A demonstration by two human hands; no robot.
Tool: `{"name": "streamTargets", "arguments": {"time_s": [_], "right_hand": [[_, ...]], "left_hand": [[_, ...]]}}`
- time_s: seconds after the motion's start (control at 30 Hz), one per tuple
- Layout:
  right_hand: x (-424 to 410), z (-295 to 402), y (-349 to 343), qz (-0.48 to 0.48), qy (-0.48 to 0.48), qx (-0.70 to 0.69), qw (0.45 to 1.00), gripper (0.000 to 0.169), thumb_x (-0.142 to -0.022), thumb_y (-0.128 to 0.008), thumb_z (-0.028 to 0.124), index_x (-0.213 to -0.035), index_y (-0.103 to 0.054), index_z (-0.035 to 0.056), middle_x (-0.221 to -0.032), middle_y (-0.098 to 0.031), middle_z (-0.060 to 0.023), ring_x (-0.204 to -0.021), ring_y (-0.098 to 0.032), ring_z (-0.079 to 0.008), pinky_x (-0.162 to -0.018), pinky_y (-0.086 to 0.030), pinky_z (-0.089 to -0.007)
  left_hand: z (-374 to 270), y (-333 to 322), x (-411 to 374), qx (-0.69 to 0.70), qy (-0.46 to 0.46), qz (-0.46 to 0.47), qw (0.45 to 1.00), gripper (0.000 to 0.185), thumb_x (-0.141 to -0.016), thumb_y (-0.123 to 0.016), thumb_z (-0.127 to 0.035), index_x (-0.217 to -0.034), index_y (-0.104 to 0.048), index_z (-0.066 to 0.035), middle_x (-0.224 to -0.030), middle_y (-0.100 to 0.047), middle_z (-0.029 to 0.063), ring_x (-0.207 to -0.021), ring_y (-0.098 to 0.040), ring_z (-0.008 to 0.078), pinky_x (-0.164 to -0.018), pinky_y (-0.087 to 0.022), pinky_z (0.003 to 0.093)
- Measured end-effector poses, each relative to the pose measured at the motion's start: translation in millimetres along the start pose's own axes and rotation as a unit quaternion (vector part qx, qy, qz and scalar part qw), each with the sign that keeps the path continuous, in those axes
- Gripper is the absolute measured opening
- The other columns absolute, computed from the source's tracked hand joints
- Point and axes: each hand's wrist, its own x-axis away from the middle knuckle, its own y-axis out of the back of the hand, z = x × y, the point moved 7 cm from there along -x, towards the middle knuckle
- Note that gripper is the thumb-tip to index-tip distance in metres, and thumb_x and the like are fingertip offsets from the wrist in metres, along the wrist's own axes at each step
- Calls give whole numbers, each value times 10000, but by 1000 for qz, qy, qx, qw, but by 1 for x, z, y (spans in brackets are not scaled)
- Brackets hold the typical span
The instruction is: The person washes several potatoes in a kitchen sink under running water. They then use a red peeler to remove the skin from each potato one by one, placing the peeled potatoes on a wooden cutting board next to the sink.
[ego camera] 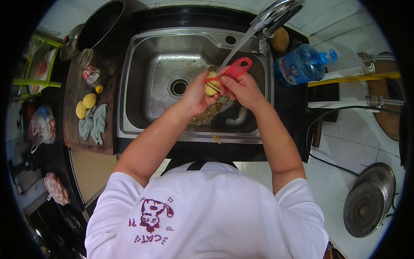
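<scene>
Over the steel sink (pixel 142 81), my left hand (pixel 196 95) grips a mostly peeled potato (pixel 212 88) with a brown patch of skin at its far end. In my right hand (pixel 241 87) is a red vegetable peeler (pixel 239 68), its head lying across the potato. Water streams from the chrome faucet (pixel 275 14) just beyond my hands. Below them, potato peelings (pixel 205 116) lie on the sink floor beside a dark mesh-like clump (pixel 228 115). One loose peeling (pixel 216 139) rests on the sink's front rim.
Left of the sink, a wooden board (pixel 72 126) carries two peeled potatoes (pixel 85 105), a green cloth (pixel 93 124), a bottle with a yellow cap (pixel 92 79) and a glass jar (pixel 89 60). On the right stand a blue pump bottle (pixel 302 64) and an unpeeled potato (pixel 280 39).
</scene>
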Motion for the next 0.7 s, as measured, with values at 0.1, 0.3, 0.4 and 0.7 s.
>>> {"name": "streamTargets", "arguments": {"time_s": [0.1,0.3,0.4,0.7], "right_hand": [[-3,3,2,23,5,-5,1000,141,-883,-448,155,-943,-514,46,-632,-514,-19,-452,-390,-49,-416,-294,-163],[-14,-35,93,-259,-66,65,961,146,-860,-475,174,-876,-546,48,-592,-527,-24,-486,-463,-71,-440,-348,-193],[-7,-39,95,-259,-55,75,961,165,-858,-476,174,-926,-558,49,-617,-551,-31,-495,-480,-94,-444,-373,-221],[16,-71,82,-237,-132,69,960,190,-841,-511,214,-909,-602,61,-687,-585,-44,-492,-499,-106,-456,-393,-231]], "left_hand": [[-1,-3,4,-17,1,-27,999,286,-883,-393,-349,-905,-515,-91,-735,-565,41,-551,-521,134,-427,-393,204],[-2,1,11,-31,15,-17,999,244,-870,-435,-323,-934,-507,-98,-798,-562,44,-598,-509,144,-464,-389,231],[-11,-6,6,-25,-12,-25,999,243,-867,-459,-279,-1023,-470,-93,-864,-558,68,-627,-556,181,-479,-465,242],[-40,-30,-30,-142,-121,-13,982,444,-798,-577,-146,-1172,-337,-129,-1015,-505,95,-843,-566,232,-673,-509,390]]}}
